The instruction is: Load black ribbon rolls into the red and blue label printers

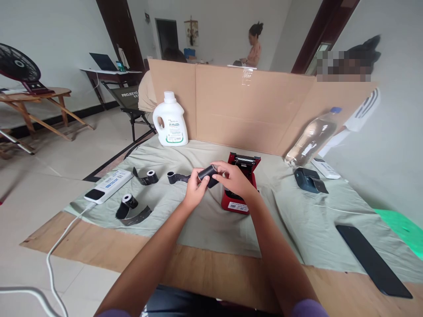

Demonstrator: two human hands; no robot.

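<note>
A black paper roll [207, 172] is held between both my hands above the cloth. My left hand [194, 188] has its fingers and thumb closed around the roll's left end. With fingers bent at the roll's right end, my right hand [234, 177] grips it too, near a loose flap of the paper. Just beyond and under my right forearm sits a red label printer [235, 205] with its lid raised; my arm hides part of its inside. A partly unrolled black roll [171, 177] lies left of my hands, its strip running toward them.
More black rolls [129, 201] [152, 177] and a white power strip [109, 186] lie at left. A white detergent jug [170, 123] and a bottle [312, 137] stand before a cardboard screen [238, 110]. At right are a dark device [309, 179] and a phone [373, 259].
</note>
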